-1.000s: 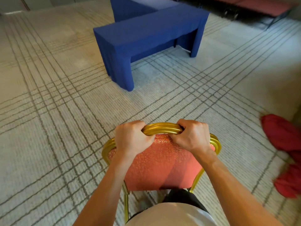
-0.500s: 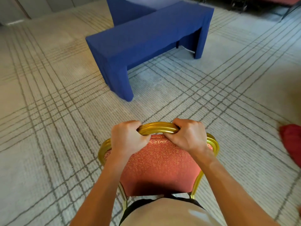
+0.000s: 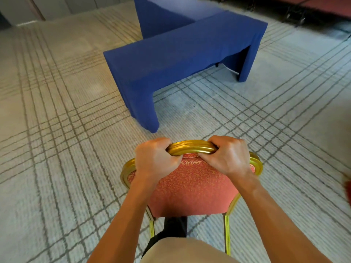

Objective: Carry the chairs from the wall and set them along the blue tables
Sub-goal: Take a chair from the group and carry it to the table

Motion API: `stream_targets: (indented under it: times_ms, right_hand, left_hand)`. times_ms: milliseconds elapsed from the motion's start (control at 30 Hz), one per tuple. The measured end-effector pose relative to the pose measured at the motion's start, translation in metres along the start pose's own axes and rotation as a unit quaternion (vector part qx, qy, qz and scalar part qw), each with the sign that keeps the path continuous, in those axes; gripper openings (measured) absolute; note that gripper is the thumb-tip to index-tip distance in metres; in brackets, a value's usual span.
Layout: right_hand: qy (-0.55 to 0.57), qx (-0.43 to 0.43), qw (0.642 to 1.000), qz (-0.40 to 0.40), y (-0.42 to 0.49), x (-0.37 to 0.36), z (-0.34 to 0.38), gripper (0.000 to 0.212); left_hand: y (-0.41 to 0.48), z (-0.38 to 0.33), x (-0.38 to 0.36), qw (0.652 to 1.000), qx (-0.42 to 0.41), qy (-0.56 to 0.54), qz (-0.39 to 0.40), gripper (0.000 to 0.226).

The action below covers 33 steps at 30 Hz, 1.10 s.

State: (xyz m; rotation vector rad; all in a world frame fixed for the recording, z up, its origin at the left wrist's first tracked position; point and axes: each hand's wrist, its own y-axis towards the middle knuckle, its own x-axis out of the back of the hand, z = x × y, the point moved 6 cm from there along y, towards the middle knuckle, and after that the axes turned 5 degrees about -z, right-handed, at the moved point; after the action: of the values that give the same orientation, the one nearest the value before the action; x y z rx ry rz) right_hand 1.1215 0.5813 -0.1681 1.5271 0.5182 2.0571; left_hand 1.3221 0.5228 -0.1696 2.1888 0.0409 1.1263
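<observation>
A chair (image 3: 191, 188) with a gold frame and a red patterned back is in front of me at the bottom centre. My left hand (image 3: 153, 160) grips the left part of its top rail. On the right part of that rail, my right hand (image 3: 228, 156) is closed too. Its seat and legs are mostly hidden below the backrest. A blue-draped table (image 3: 182, 52) stands ahead, its near corner just beyond the chair. A second blue table (image 3: 161, 14) joins it at the back.
Pale carpet with grey crossing lines (image 3: 57, 149) covers the floor on all sides. A red object (image 3: 348, 188) shows at the right edge. Dark frames and red furniture (image 3: 307, 8) line the far right. A wall (image 3: 38, 6) runs along the far left.
The blue tables have grown nearer and shifted right in view as I walk with the chair. The red object has slid almost out at the right. My grip is unchanged.
</observation>
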Motion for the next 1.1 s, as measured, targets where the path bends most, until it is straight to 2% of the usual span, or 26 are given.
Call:
stream_targets:
  times_ms: [267, 733, 900, 1100]
  right_hand:
    - [-0.018, -0.01, 1.0, -0.012, 0.122, -0.068, -0.024, 0.046]
    - [-0.02, -0.01, 1.0, -0.021, 0.279, -0.17, -0.107, 0.045]
    - [0.015, 0.011, 1.0, -0.018, 0.345, -0.211, -0.152, 0.049]
    - [0.049, 0.059, 0.996, -0.04, 0.423, -0.261, -0.195, 0.052]
  left_hand:
    - [0.127, 0.058, -0.068, 1.0, 0.017, 0.001, 0.022, 0.036]
    - [0.29, 0.098, -0.174, 0.999, 0.02, 0.003, 0.039, 0.034]
    - [0.349, 0.102, -0.221, 0.997, 0.051, 0.032, 0.053, 0.032]
    - [0.417, 0.112, -0.268, 0.995, 0.075, 0.066, 0.018, 0.03]
